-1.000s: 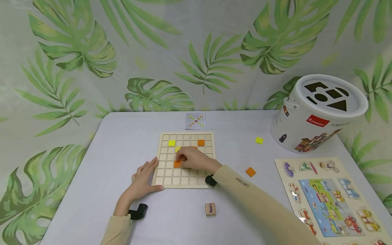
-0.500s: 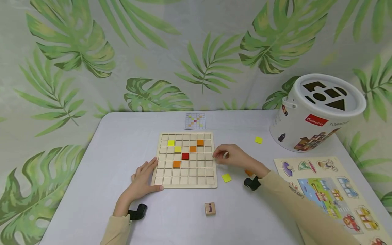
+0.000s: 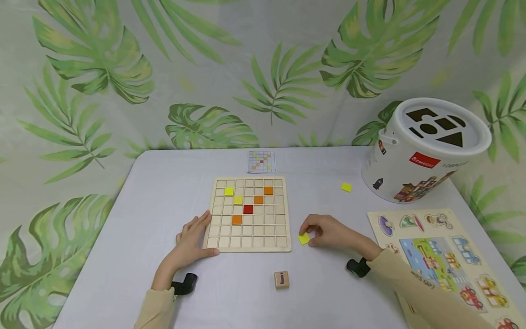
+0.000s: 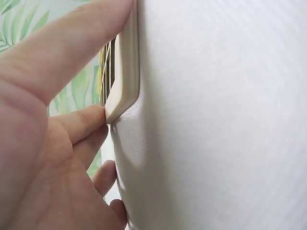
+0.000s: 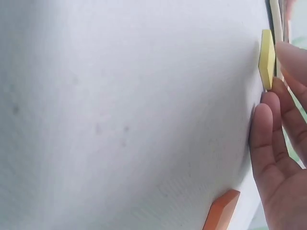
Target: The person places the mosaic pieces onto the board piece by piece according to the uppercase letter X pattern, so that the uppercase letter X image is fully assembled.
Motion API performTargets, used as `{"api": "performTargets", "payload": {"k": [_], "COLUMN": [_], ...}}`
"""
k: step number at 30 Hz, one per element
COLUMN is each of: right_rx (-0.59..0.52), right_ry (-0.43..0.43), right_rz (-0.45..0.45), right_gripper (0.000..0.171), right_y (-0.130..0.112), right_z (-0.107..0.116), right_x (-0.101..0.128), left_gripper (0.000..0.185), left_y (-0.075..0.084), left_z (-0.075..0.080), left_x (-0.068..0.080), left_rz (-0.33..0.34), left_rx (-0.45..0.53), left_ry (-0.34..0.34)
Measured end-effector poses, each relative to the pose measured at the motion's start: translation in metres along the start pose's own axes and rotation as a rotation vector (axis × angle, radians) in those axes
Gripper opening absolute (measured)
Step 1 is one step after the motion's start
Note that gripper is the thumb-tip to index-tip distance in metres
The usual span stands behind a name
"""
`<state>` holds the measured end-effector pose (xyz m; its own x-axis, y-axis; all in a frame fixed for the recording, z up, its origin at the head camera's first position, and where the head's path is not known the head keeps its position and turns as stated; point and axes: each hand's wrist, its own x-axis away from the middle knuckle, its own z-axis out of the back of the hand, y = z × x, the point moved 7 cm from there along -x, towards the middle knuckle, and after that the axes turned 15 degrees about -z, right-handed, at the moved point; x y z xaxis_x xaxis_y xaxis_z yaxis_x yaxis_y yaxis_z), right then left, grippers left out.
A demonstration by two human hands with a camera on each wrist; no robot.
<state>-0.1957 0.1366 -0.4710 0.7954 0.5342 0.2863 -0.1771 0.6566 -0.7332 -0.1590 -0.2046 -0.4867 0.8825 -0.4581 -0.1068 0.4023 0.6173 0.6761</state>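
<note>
My left hand [image 3: 191, 240] rests against the left edge and front-left corner of the wooden grid board [image 3: 263, 237], fingers fairly straight, thumb at the front edge. In the left wrist view, the board's corner [image 4: 125, 81] lies between thumb and fingers. Right of the board, my right hand [image 3: 328, 232] has its thumb and index finger at opposite edges of a yellow square tile [image 3: 303, 238] lying on the table. The right wrist view shows that yellow tile [image 5: 266, 60] beside the fingertips. Red [image 3: 248, 209], orange [image 3: 236, 220] and yellow tiles [image 3: 229, 191] sit in the grid.
Behind the board lies a pattern card [image 3: 261, 162]. Another yellow tile [image 3: 346, 187] is farther back right. An orange tile [image 5: 221, 211] lies near the right hand. A letter cube [image 3: 281, 279] stands in front; a white bucket [image 3: 423, 160] and a picture puzzle [image 3: 435, 260] are at right.
My right hand has left the orange tile in the grid, moved right off the board and come down at the loose yellow tile. The left hand has stayed put.
</note>
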Motion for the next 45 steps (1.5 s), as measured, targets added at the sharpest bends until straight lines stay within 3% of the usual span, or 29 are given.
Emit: {"api": "performTargets", "payload": {"k": [9,17,24,30,38,45], "right_rx": [0.082,-0.016,-0.059,0.002,0.137,0.097], "right_ry": [0.036,0.108,0.118,0.102,0.094,0.078], "right_rz": [0.027,0.038,0.083,0.088,0.031,0.006], "right_gripper": [0.027,0.022,0.021,0.017,0.014,0.016], "right_y": [-0.004,-0.02,-0.049,-0.068,-0.082,-0.081], "right_z": [-0.003,0.005,-0.006,-0.021,-0.035,-0.031], "right_x": [-0.003,-0.022,-0.053,-0.077,-0.092,-0.089], "left_gripper": [0.099,0.099,0.099,0.099,0.099,0.099], "left_y": [0.0,-0.001,-0.001,0.0,0.0,0.0], "left_z": [0.0,-0.001,-0.002,-0.001,-0.001,-0.001], "left_x": [0.0,0.0,0.0,0.0,0.0,0.0], "left_rz": [0.0,0.01,0.011,0.006,0.011,0.021], "left_rx": [-0.001,0.009,0.011,0.015,0.007,0.013], "left_ry": [0.001,0.005,0.004,0.01,0.005,0.004]}}
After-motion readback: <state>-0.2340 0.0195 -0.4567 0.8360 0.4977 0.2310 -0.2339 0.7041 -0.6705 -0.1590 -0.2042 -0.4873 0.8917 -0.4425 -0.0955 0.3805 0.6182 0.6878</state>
